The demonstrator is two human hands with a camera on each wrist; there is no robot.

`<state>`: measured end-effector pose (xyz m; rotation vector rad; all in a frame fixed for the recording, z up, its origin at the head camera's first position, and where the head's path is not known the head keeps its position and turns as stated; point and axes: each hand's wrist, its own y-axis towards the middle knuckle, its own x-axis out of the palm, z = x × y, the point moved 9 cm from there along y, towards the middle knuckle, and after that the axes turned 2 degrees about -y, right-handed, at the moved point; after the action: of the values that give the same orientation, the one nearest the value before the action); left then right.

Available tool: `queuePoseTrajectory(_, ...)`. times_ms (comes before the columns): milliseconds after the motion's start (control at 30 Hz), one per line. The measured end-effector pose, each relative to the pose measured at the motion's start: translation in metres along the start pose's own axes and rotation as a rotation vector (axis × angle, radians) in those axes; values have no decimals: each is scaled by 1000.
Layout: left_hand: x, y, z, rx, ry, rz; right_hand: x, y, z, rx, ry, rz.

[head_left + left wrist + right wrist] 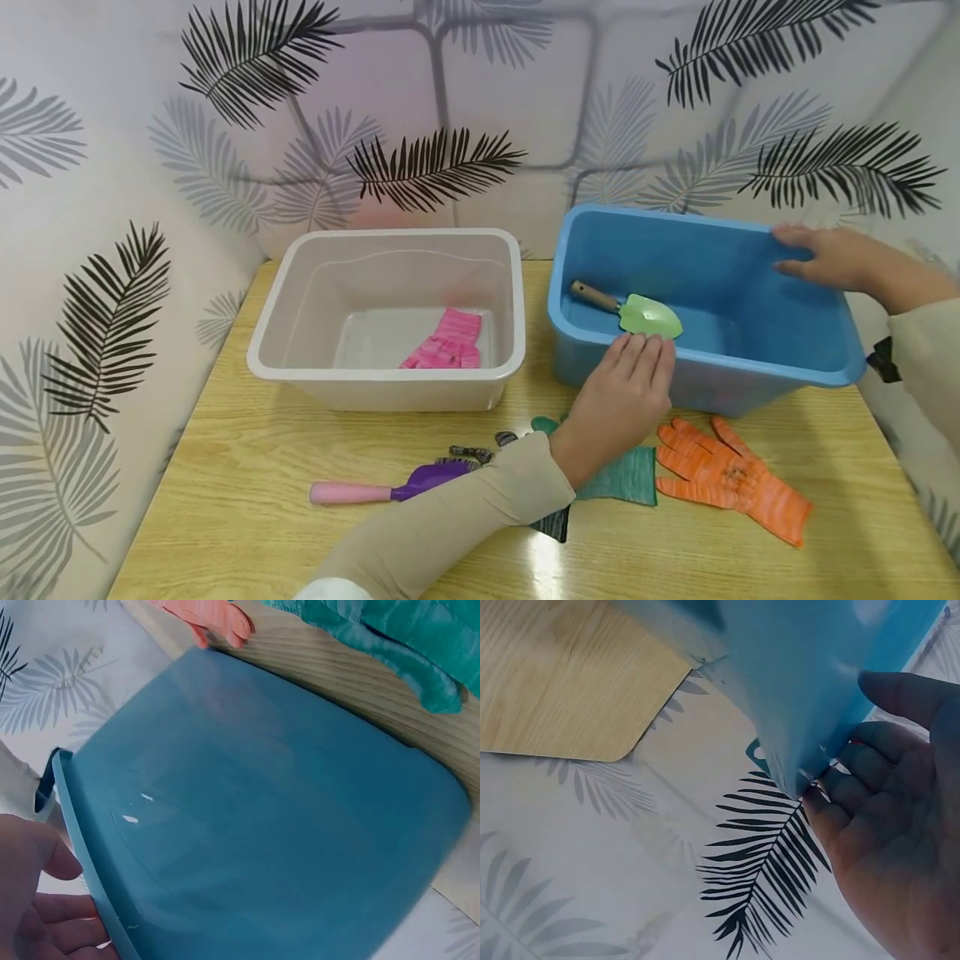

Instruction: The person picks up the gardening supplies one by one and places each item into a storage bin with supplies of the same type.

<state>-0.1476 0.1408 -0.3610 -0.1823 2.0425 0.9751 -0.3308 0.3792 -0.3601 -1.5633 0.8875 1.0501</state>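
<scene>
A blue plastic bin [750, 367] stands on the right of the table, a trowel with a light green blade [651, 317] and wooden handle inside it. My left hand [628, 392] holds the bin's near rim, fingers over the edge; in the left wrist view the left hand [45, 900] has its thumb by the rim of the bin [262, 810]. At the far right corner my right hand [840, 258] grips the rim. The right wrist view shows the right hand [900, 802] with its fingers against the bin [795, 682].
To the left stands a white bin [300, 375] with a pink glove [450, 342] in it. On the table [247, 467] lie an orange glove [731, 475], a green glove [622, 479], a dark grey glove [553, 525] partly under my left arm, and a purple trowel with a pink handle [351, 492].
</scene>
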Motion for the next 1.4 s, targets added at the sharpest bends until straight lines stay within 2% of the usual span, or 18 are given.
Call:
queuePoseTrajectory(100, -3, -2, 2, -6, 20, 12, -3, 3, -4, 2, -3, -29)
queuePoseTrajectory(233, -3, -4, 4, -21, 10, -5, -9, 10, -9, 5, -43, -48)
queuePoseTrajectory(467, -5, -6, 7, -50, -31, -43, -15, 15, -18, 37, -49, -39)
queuePoseTrajectory(667, -8, -10, 6, -68, -38, -35, -13, 21, -25, 8, -13, -16)
queuePoseTrajectory(933, -7, -14, 7, -53, -26, -38, -15, 27, -37, -19, -26, 8)
queuePoseTrajectory(1233, -33, -12, 1, -26, 56, -1, -18, 35, -46, -38, -61, 5)
queuePoseTrajectory(1400, -19, -15, 3, -45, 19, -41, -19, 40, -51, -33, -74, 10)
